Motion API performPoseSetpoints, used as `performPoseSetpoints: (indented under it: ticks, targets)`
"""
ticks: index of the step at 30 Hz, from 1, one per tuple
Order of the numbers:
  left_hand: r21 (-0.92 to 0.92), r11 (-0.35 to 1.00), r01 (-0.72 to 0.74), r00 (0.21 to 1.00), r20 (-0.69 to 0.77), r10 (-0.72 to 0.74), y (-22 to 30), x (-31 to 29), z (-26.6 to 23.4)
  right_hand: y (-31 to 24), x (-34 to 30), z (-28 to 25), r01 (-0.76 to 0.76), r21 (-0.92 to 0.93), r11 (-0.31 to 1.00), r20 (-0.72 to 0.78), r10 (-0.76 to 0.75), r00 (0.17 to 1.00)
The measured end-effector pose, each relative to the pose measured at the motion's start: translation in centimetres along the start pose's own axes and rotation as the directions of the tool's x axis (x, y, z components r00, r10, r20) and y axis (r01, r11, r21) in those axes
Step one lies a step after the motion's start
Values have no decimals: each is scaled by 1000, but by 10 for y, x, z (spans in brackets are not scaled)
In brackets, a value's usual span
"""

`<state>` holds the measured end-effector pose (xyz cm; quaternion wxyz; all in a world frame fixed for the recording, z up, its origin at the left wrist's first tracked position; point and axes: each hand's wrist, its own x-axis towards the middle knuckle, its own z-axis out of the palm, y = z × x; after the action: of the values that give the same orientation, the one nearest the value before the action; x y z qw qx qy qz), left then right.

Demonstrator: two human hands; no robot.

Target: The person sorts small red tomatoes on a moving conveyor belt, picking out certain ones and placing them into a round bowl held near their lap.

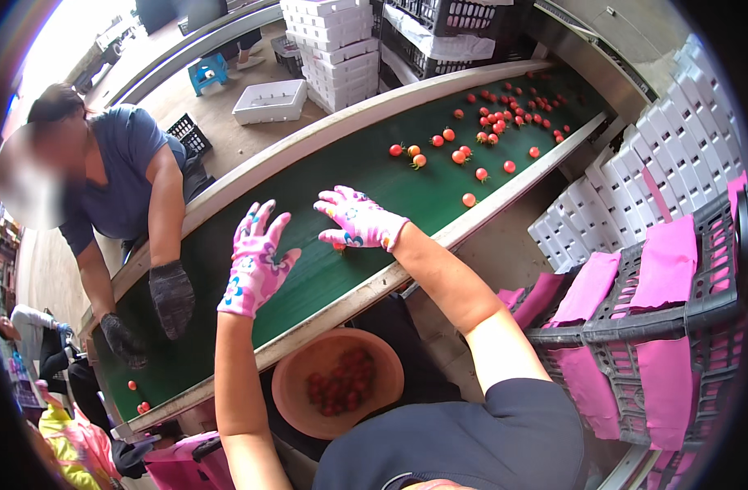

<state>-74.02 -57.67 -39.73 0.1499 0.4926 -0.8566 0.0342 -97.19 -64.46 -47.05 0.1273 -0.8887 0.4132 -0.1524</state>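
Over the green conveyor belt (351, 167) I hold both hands in pink flowered gloves. My left hand (258, 265) is open, fingers spread, with nothing in it. My right hand (362, 219) is open too, fingers stretched leftward; a red tomato (340, 247) shows just under its edge, and whether they touch I cannot tell. Several loose tomatoes (496, 122) lie on the belt to the right, some with green stems. Below the belt's near rail, at my lap, an orange basin (288, 384) contains a heap of red tomatoes (341, 382).
Across the belt a co-worker (133, 171) leans in, dark-gloved hands (171, 298) over its left part. Black crates (635, 314) with pink sheets and stacked white trays (647, 175) stand at my right. More white crates (333, 53) and a blue stool (207, 73) are beyond the belt.
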Motion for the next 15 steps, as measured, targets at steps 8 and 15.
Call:
performPoseSetpoints:
  ticks: [8, 15]
  targets:
    - [-128, 992, 21, 948, -314, -60, -17, 12, 37, -11, 6, 5, 277, -4, 961, 10, -277, 961]
    - [-198, 979, 48, 885, -446, -133, -21, 13, 17, -14, -13, -36, 362, 119, 924, -83, -354, 931]
